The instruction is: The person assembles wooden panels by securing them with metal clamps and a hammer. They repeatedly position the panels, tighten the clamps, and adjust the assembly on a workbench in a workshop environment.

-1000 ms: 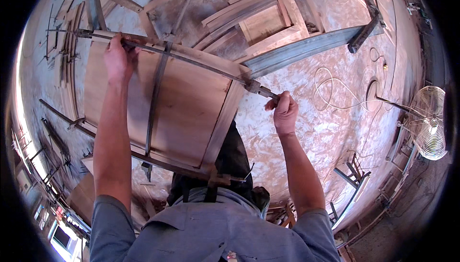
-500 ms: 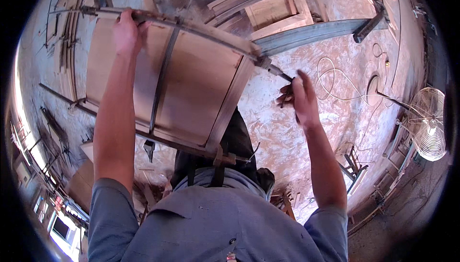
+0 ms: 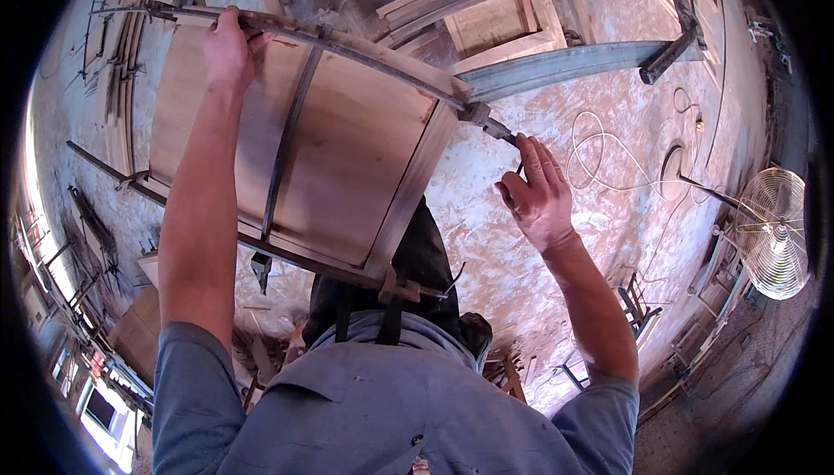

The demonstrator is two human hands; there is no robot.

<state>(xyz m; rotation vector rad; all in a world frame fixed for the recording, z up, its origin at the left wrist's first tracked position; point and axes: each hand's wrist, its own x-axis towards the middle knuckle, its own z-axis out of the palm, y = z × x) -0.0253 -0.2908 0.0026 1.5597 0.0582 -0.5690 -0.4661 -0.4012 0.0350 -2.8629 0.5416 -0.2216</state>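
Observation:
A wooden panel door (image 3: 347, 158) in a frame lies before me with several metal bar clamps across it. My left hand (image 3: 230, 53) is closed over its far edge, on the bar of the far clamp (image 3: 382, 65). At that clamp's right end, beyond the frame's corner, my right hand (image 3: 540, 197) has its fingertips on the screw handle (image 3: 506, 134), with the fingers bent and the thumb drawn in. A second clamp (image 3: 347, 273) runs along the near edge, its screw end close to my waist. A third bar (image 3: 295, 127) crosses the panel's middle.
A grey steel beam (image 3: 573, 66) extends right from behind the panel. Wooden frames (image 3: 495, 23) are stacked beyond it. On the right stand a wire-caged fan (image 3: 773, 232) and a looped white cord (image 3: 608, 149). Long wood strips (image 3: 126, 66) lie at the far left.
My right hand has turned at the screw handle, its fingers now reaching up and left onto it. The panel appears slightly farther left. My left hand keeps its hold on the far edge.

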